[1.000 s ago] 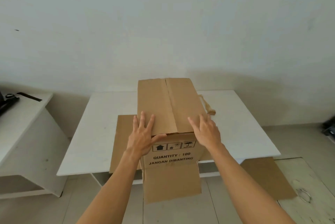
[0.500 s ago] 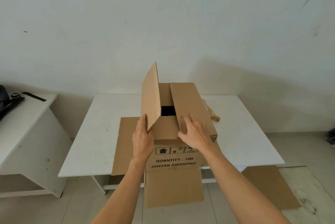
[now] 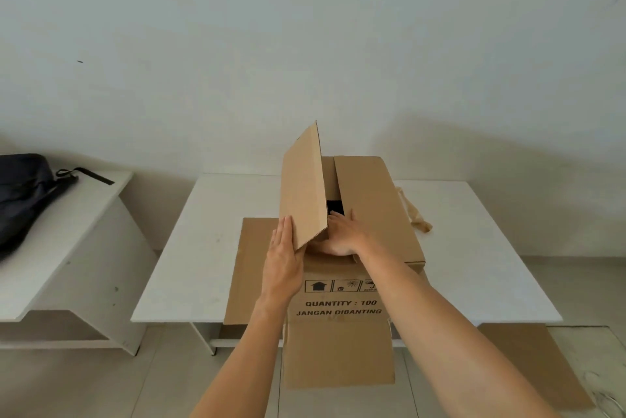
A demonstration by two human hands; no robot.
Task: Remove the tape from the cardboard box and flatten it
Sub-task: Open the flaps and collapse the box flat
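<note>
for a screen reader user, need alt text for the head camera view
A person opens a cardboard box on a white table: the left hand props the left top flap upright while the right hand reaches under it into the box. A crumpled strip of tape lies beside the box.

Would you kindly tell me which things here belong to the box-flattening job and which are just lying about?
Job:
brown cardboard box
raised left top flap
crumpled strip of brown tape
left hand
right hand

Lying about:
black bag on side table
flat cardboard sheet on floor
</note>
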